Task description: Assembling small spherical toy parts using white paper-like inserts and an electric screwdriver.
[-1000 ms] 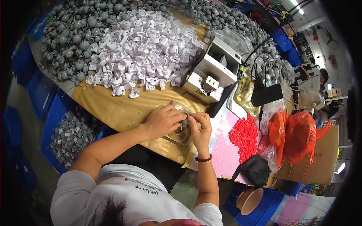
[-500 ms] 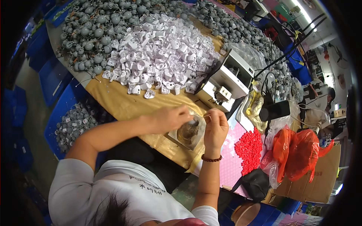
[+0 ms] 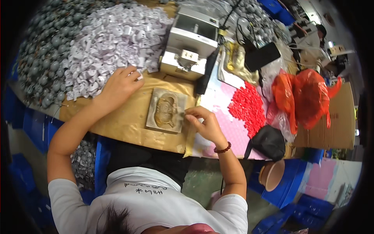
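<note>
My left hand (image 3: 120,87) is at the near edge of a heap of white plastic parts (image 3: 113,43), its fingers closed on a small white plastic part (image 3: 140,75). In front of me on the brown table covering lies a square grey block (image 3: 152,122) with a shaped, brownish hollow. Beside its right edge is my right hand (image 3: 206,124), thumb and forefinger drawn together. Whatever it pinches, if anything, is too small to make out. A beaded bracelet (image 3: 222,148) circles that wrist.
Beyond the block stands a white boxy machine (image 3: 191,39). To the right lie a heap of small red parts (image 3: 247,109), a black pouch (image 3: 268,142) and a red plastic bag (image 3: 311,99). Grey round parts with wires (image 3: 44,54) heap up at the far left.
The view has turned. My hands, close together over the block before, are now apart: the left at the white heap, the right beside the block. The hollow is now uncovered.
</note>
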